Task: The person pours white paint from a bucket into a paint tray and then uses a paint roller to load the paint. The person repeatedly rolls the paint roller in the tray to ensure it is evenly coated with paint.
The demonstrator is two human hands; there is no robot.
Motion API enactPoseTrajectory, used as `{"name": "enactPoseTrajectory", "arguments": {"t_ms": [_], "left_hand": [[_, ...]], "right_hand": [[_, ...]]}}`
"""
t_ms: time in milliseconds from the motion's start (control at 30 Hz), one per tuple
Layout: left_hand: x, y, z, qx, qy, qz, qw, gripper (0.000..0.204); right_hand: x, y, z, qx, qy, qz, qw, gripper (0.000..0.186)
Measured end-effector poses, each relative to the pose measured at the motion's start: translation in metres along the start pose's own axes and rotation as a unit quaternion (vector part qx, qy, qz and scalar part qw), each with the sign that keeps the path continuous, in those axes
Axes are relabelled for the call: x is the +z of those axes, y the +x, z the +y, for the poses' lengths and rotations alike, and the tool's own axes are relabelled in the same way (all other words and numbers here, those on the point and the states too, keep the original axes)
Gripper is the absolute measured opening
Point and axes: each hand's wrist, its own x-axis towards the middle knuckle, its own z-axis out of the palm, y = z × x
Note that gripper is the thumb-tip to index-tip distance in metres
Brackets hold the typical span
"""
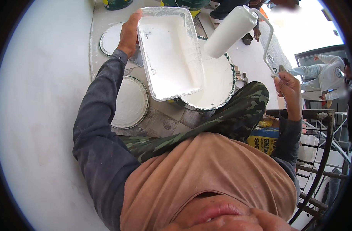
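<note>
My left hand (128,35) grips the left side of a clear plastic paint tray (164,14), which is tilted and coated inside with white paint. The tray hangs over part of an open bucket of white paint (234,79), hiding its left side. My right hand (289,91) is closed on the lower end of a paint roller (231,32). Its white sleeve is raised above the bucket's far right rim, apart from the tray, on a bent wire frame. My fingers hide most of the grip.
Round white-coated lids lie left of the bucket, a near one (130,102) and a far one (110,38). Green buckets (118,3) stand at the back. A pale wall (41,115) runs along my left. Right are a metal frame (318,114), a yellow-blue bag (262,140) and other people.
</note>
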Motion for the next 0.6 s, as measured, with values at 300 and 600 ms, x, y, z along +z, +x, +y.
{"name": "enactPoseTrajectory", "arguments": {"t_ms": [300,600], "left_hand": [[0.003,-0.005,0.012,-0.015,-0.036,-0.018,0.999,0.067],[-0.001,-0.007,0.013,0.085,0.101,-0.034,0.991,0.057]], "right_hand": [[0.104,0.103,0.024,-0.072,-0.365,-0.19,0.909,0.035],[0.286,0.179,0.079,-0.224,-0.526,-0.39,0.722,0.031]]}}
